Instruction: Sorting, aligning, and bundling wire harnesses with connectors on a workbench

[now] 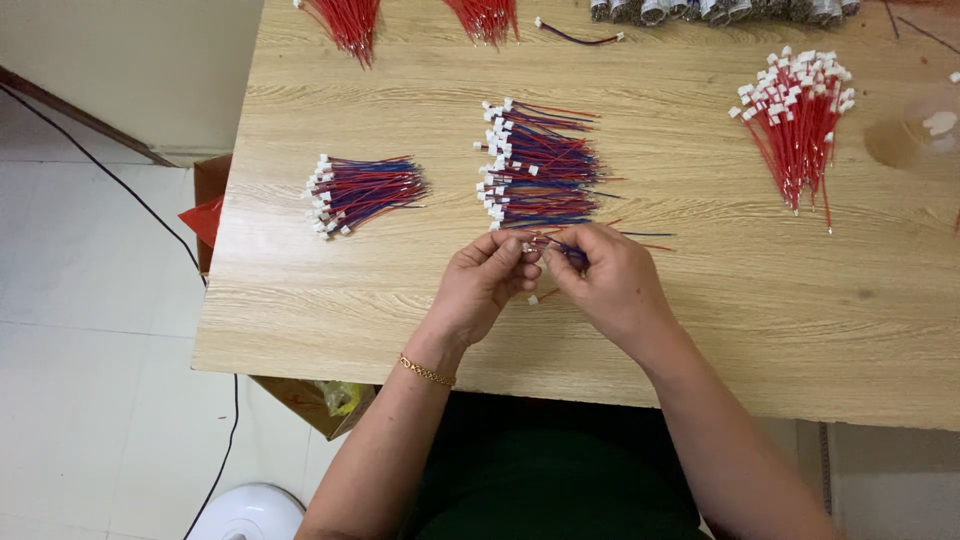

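The left hand [480, 285] and right hand [605, 280] meet near the front of the wooden surface [700, 300], fingers pinched narrow on a few short red and blue wires [560, 245] that lie crosswise between the two hands, equally near to both. Just behind the hands lies a pile of red and blue wires with white plugs [535, 165], a smaller such pile [360, 192] to the left, and a bundle of red wires with white plugs [800, 120] far right; no labels or signs show.
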